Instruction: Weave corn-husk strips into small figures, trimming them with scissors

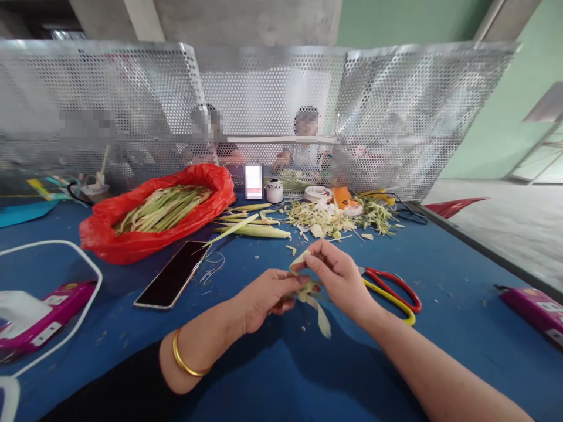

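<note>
My left hand (pixel 271 294) is closed, pinching a small bundle of pale green leaf strips (pixel 323 321) that look like husk. One broad strip hangs from it, pointing down toward the table. Close against it, my right hand (pixel 338 274) is closed, with thumb and fingers on a pale folded leaf strip (pixel 299 264) that rises above the left fingertips. The place where the strips join is partly hidden by the fingers. Scissors (pixel 393 293) with red and yellow handles lie just beyond my right wrist, their blades mostly covered by the hand.
A red plastic bag (pixel 101 237) holds long leaves. Near it lie a dark phone (pixel 173 274) and loose leaves (pixel 259 231). Leaf scraps (pixel 319 220) pile beside a tape roll (pixel 317 193). Purple power strips (pixel 534 310) flank the blue table. People sit behind the perforated screen (pixel 272 88).
</note>
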Available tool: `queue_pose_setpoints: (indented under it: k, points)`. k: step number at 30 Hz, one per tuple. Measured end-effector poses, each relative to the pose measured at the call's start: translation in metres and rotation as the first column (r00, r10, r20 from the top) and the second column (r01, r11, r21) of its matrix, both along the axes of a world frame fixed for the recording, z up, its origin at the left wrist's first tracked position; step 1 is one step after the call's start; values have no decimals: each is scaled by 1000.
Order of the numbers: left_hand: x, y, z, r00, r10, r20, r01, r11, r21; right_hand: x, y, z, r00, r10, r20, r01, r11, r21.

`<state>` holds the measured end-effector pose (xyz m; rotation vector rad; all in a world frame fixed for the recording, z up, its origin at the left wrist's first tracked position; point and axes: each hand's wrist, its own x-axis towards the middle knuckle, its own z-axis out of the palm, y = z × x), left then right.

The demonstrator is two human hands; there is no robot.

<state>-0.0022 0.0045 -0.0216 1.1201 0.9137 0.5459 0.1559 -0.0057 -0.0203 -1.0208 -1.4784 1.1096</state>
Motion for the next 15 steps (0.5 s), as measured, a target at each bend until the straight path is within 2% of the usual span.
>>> queue_pose_setpoints:
  k: [3,5,8,10,12,15]
  points:
    - [2,-1,-2,1000,7,22,-6,1000,-26,-1,0,-1,997,62,40,-62,998,15]
    - [3,-1,-2,998,51,40,-49,997,-57,1,4,-2,997,33,67,-37,998,53]
    - [2,1,0,983,168,79,-160,982,-104,12,14,-3,972,-203,119,183,970,158]
    - [1,2,1,969,224,105,-213,971,-108,20,20,-3,936,-296,191,271,951,146]
    - [1,3,3,960,256,117,-245,964,-102,25,22,-1,943,-226,242,225,974,32]
    - [1,2,4,959,258,114,-247,964,-100,25,19,4,980,-12,196,44,987,-157]
